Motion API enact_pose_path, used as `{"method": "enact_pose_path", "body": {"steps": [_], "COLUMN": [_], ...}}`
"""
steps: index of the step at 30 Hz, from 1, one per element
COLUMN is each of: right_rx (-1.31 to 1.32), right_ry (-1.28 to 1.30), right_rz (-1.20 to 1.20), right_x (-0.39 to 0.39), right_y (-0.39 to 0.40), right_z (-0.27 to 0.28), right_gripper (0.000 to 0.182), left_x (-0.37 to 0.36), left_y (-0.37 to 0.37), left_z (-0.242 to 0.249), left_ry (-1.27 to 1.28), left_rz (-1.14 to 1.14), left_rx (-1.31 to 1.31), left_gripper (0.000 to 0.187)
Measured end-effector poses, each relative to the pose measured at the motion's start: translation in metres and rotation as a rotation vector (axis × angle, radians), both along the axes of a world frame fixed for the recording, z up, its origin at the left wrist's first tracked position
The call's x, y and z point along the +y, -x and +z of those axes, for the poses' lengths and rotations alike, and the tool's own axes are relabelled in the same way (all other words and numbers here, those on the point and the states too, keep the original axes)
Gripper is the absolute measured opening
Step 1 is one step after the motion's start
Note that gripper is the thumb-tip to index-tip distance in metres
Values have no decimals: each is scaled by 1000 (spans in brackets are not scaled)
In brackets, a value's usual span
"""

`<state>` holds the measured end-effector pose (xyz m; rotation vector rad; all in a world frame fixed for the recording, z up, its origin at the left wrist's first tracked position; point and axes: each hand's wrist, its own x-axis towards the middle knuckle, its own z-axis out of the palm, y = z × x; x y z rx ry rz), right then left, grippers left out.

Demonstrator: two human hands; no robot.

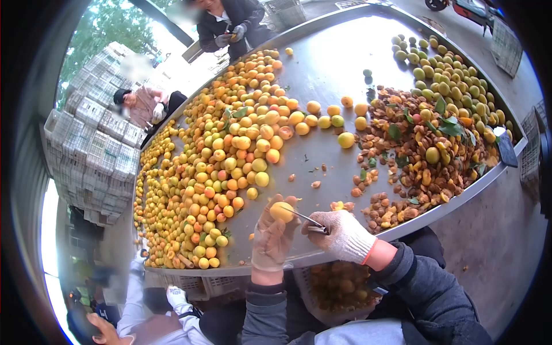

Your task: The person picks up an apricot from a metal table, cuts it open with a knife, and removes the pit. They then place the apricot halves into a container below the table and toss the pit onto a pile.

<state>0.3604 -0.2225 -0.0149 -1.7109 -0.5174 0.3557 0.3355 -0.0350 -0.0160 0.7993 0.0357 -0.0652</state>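
Observation:
My left hand (272, 234), in a thin see-through glove, is closed around a yellow apricot (282, 212) just above the near edge of the metal table (276, 198). In a white knit glove, my right hand (345, 233) grips a small knife (313, 222). Its thin blade points left and meets the apricot's side; whether it has cut in cannot be seen. Beyond my left hand spreads a big heap of whole apricots (230, 155). Past my right hand lies a pile of brown and orange apricot pieces (420, 155) mixed with green leaves.
Greener apricots (454, 86) sit in the table's far right corner. A dark flat object (507, 149) rests on the right rim. Below the near edge stands a container of fruit pieces (339, 287). Stacked crates (95, 149) are at left. Co-workers are across the table and at lower left.

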Motion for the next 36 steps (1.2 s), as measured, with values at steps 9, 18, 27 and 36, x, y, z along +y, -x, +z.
{"method": "enact_pose_path", "body": {"steps": [9, 18, 27, 36], "right_rx": [27, -79, -124, 38], "right_ry": [133, 211, 312, 133], "right_rz": [-27, 25, -65, 98], "right_x": [37, 46, 57, 47], "right_y": [-1, -2, -6, -9], "right_z": [10, -2, -9, -4], "right_gripper": [13, 17, 9, 15], "left_x": [15, 24, -6, -1], "left_y": [6, 17, 14, 10], "left_z": [12, 17, 20, 18], "left_ry": [-82, -490, -554, -650], "left_rz": [-6, 58, 262, 249], "left_rx": [-107, -127, -50, 27], "left_gripper": [60, 60, 64, 49]}}
